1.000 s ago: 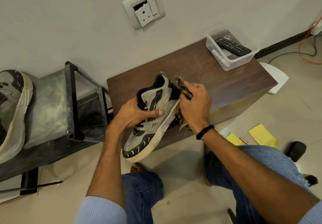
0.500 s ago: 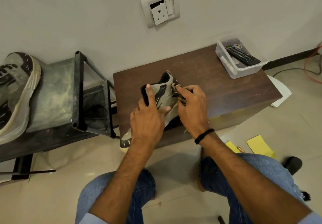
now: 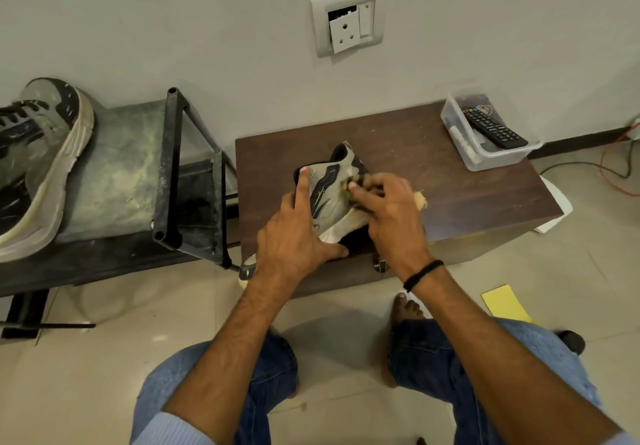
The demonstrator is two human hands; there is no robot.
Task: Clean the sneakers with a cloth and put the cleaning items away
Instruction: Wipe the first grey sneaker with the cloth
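On the far left, a second sneaker (image 3: pixel 38 164) lies on a worn metal rack (image 3: pixel 128 174), its sole toward the wall. Beside the rack stands a brown wooden table (image 3: pixel 450 188). Above its front edge, the left hand (image 3: pixel 298 236) grips a grey and black sneaker (image 3: pixel 332 198), with the index finger stretched along its side and the thumb under the sole; the toe of the sneaker hangs past the table edge. The right hand (image 3: pixel 388 212) is closed on a cloth (image 3: pixel 356 184), blurred, and presses it against the heel part of the sneaker. At the right back corner of the table, a clear plastic box (image 3: pixel 485 157) holds a black remote control (image 3: pixel 491 129). A yellow paper (image 3: pixel 505 302) lies on the floor to the right.
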